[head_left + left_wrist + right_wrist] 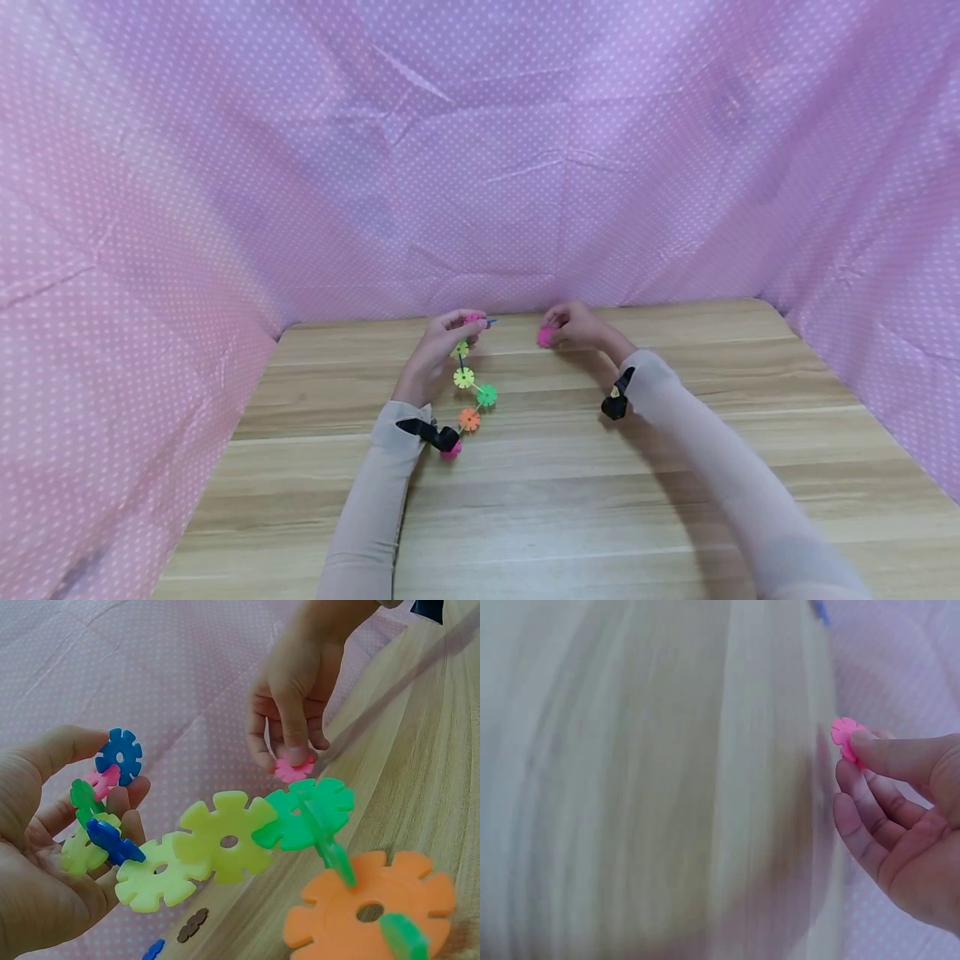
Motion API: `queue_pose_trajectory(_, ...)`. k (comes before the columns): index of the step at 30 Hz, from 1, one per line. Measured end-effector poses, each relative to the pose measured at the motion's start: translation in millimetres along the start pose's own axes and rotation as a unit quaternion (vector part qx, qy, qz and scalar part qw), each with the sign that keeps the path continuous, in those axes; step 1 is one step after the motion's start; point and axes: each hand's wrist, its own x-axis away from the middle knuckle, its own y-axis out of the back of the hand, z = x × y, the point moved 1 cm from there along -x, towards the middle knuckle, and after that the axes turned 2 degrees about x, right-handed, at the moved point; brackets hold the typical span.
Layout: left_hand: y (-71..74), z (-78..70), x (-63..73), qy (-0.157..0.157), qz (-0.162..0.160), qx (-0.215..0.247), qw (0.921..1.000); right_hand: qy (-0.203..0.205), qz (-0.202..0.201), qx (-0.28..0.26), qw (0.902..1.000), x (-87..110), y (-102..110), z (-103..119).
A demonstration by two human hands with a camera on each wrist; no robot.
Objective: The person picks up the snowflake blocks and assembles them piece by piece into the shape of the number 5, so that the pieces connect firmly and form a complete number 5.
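Observation:
A bent chain of slotted plastic flower discs hangs from my left hand (435, 350) and runs down beside the wrist. In the left wrist view, the thumb touches a blue disc (130, 746) at the chain's upper end, with fingers behind pink, green and yellow-green discs. Farther along come yellow discs (206, 825), a green disc (277, 826) and a large orange disc (322, 900). My right hand (577, 325) pinches a single pink flower disc (844, 732) between thumb and fingers, apart from the chain.
Under the left hand, a brown disc (193, 925) and a blue disc (154, 950) show in the left wrist view. The wood-grain table (600, 500) ends at a pink dotted cloth (480, 208), which hangs behind and at both sides.

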Motion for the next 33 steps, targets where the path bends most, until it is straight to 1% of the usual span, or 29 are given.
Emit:
queue_pose_trajectory(3,-0.1,0.2,-0.4,0.0,-0.007,0.004,1.0,-0.008,-0.015,-0.027,0.9995,1.6,-4.8,5.9)
queue_pose_trajectory(8,1.9,1.7,-1.2,0.0,-0.008,0.007,0.9999,0.017,-0.049,-0.058,0.997,2.8,-11.2,25.6)
queue_pose_trajectory(13,3.1,2.1,-1.2,0.005,-0.009,0.015,0.9998,0.03,-0.064,-0.125,0.9897,1.0,-15.4,43.2)
queue_pose_trajectory(15,3.1,2.0,-1.3,0.004,-0.008,0.01,0.9999,0.031,-0.069,-0.146,0.9864,0.4,-17.0,48.4)
queue_pose_trajectory(18,3.2,1.8,-1.6,0.004,-0.009,0.005,0.9999,0.032,-0.076,-0.163,0.9832,0.0,-19.6,55.4)
queue_pose_trajectory(25,4.9,3.7,-1.7,0.013,-0.014,0.003,0.9998,0.042,-0.082,-0.184,0.9787,-1.5,-28.3,63.2)
queue_pose_trajectory(30,5.5,4.8,-3.1,0.023,-0.02,0.004,0.9995,0.049,-0.087,-0.21,0.9725,-3.8,-36.4,64.8)
queue_pose_trajectory(33,5.7,5.2,-4.0,0.02,-0.019,0.01,0.9996,0.048,-0.089,-0.226,0.969,-6.0,-42.3,63.9)
